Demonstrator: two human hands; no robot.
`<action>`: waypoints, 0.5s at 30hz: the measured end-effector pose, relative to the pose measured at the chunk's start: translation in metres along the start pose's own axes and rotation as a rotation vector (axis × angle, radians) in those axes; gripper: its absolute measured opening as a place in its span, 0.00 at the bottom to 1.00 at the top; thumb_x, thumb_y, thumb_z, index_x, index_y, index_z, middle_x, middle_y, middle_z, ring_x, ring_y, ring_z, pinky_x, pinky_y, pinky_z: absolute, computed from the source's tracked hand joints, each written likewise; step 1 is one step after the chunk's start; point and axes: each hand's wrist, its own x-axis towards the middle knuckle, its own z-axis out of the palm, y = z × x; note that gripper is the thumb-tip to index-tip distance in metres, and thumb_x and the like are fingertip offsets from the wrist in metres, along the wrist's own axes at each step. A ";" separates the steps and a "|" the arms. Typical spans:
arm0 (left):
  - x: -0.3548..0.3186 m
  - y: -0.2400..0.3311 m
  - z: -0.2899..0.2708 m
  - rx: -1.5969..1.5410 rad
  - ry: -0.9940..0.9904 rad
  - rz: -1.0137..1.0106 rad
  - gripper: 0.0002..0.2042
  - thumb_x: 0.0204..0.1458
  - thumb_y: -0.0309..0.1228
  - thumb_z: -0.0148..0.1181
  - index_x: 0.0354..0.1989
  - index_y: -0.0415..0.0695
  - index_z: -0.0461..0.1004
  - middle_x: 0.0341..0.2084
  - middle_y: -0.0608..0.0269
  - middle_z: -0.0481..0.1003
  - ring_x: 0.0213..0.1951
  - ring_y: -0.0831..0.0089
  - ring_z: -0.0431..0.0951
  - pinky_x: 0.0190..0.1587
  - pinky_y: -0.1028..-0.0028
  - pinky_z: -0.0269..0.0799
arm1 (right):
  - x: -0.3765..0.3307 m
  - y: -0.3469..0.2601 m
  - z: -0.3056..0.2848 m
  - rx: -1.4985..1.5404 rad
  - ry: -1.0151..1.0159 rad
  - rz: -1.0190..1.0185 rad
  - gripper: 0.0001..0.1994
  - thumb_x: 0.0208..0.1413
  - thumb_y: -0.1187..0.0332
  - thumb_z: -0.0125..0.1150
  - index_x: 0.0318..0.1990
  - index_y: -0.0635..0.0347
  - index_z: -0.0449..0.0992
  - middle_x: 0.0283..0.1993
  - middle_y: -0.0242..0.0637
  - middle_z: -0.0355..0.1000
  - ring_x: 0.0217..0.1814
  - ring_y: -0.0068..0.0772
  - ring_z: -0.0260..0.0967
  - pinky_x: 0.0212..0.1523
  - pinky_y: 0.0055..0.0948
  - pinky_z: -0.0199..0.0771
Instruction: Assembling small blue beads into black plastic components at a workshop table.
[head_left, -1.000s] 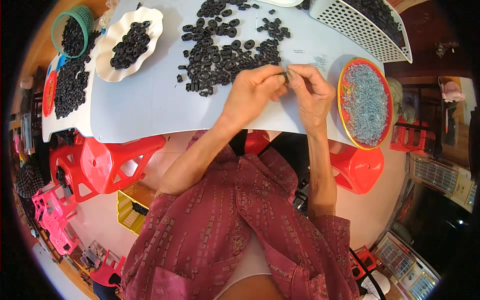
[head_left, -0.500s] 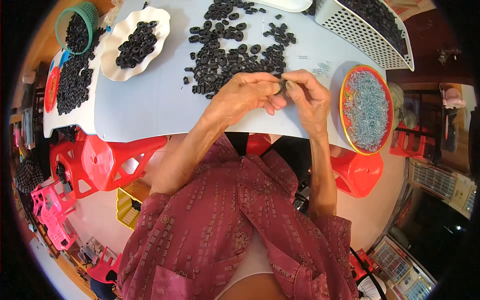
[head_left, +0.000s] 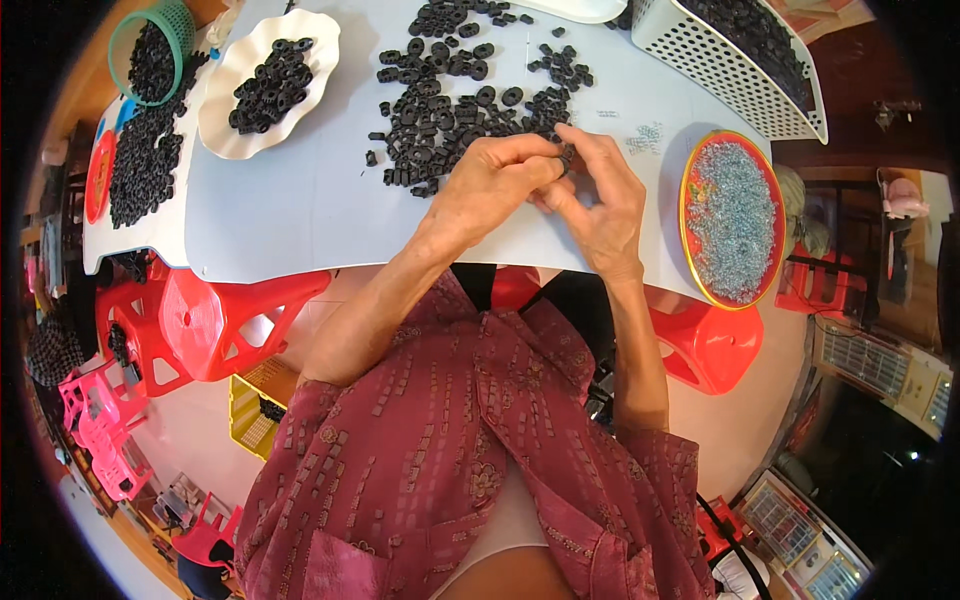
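Gripping a small black piece (head_left: 567, 158) between left-hand (head_left: 487, 185) fingertips, just beside a spread of black parts (head_left: 440, 115). Curling the right hand (head_left: 608, 200) close in, forefinger reaching forward — cannot tell whether also closed on the piece. Working over a pale blue table (head_left: 290, 220), with a scalloped white dish (head_left: 225, 130) to the left, clear beads (head_left: 732, 220) in a red tray (head_left: 687, 225) rightward — and red stools (head_left: 710, 345) below.

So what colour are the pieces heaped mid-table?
The pieces are black, clearest in the head view.
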 end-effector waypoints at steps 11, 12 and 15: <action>0.000 -0.009 0.003 -0.105 -0.019 -0.032 0.11 0.58 0.31 0.50 0.36 0.34 0.75 0.28 0.63 0.75 0.30 0.78 0.74 0.38 0.76 0.73 | -0.009 0.005 0.006 -0.065 0.071 -0.006 0.21 0.41 0.78 0.67 0.47 0.64 0.73 0.36 0.41 0.71 0.32 0.35 0.71 0.31 0.31 0.74; 0.000 -0.010 0.004 -0.131 -0.001 -0.040 0.11 0.59 0.29 0.50 0.39 0.33 0.74 0.30 0.62 0.75 0.32 0.76 0.75 0.41 0.74 0.73 | -0.009 0.006 0.007 -0.092 0.096 -0.045 0.21 0.41 0.78 0.67 0.47 0.64 0.73 0.36 0.41 0.71 0.32 0.36 0.71 0.31 0.31 0.73; -0.002 -0.011 0.005 -0.149 0.006 -0.039 0.11 0.59 0.29 0.49 0.38 0.33 0.74 0.29 0.64 0.74 0.32 0.77 0.73 0.41 0.74 0.72 | -0.009 0.006 0.007 -0.146 0.127 -0.101 0.21 0.40 0.79 0.67 0.46 0.65 0.73 0.35 0.41 0.71 0.33 0.39 0.70 0.32 0.32 0.73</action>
